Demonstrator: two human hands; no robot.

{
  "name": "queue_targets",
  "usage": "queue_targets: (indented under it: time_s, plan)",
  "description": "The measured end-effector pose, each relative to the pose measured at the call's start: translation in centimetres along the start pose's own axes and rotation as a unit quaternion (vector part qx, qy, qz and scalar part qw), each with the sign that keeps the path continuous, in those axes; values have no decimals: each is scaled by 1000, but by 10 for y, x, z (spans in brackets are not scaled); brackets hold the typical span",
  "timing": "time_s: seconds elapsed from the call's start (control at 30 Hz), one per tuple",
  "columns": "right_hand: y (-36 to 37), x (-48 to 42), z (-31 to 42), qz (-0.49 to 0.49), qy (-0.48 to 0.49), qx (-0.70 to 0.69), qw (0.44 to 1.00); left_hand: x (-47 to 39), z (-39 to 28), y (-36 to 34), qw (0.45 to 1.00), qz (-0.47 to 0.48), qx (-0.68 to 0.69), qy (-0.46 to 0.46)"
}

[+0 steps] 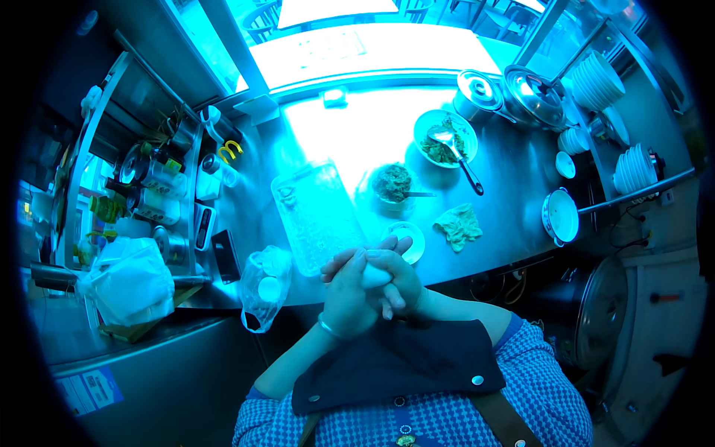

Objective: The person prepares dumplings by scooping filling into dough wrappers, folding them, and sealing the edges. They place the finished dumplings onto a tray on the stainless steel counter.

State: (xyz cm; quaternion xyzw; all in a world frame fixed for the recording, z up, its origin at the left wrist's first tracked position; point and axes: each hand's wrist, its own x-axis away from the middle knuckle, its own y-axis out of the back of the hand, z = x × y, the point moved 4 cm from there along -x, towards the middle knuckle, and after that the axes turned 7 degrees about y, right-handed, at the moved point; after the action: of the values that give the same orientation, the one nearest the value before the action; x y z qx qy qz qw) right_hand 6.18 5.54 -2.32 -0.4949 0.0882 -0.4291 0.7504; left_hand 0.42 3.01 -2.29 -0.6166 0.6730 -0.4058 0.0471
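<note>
A smooth white lump, perhaps dough (376, 276), sits between my two palms in front of my apron. My left hand (351, 299), with a bangle at its wrist, cups it from the left. From the right, my right hand (403, 275) closes over it, its fingers crossing those of the left. Part of the lump is hidden by the fingers. Just beyond the hands lie a shallow rectangular tray (318, 223) and a small white plate (416, 246), partly covered by my fingers. Farther off, a greenish chopped mixture (392, 181) fills a bowl with a utensil handle sticking out.
A large bowl (473, 137) holds chopped food and a serving spoon (461, 159). A crumpled cloth (460, 226) lies on the steel table at right. Lidded pots (480, 92) stand behind. At left are a clear plastic bag (265, 290), a dark phone-like slab (225, 257) and a crowded shelf.
</note>
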Motion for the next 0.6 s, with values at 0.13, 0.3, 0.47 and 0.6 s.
queue_targets:
  time_s: [0.13,0.3,0.47,0.6]
  plan:
    - [3,-2,2,138,-42,101,984,16,-15,-16,883,-150,-392,-212]
    - [0,-6,3,176,-12,138,975,27,-21,-27,823,-219,-413,-322]
    - [42,-18,-30,63,7,213,975,18,-13,-11,836,-237,-403,-286]
    - [5,-26,-11,124,-58,57,989,-1,-7,18,981,48,166,-84]
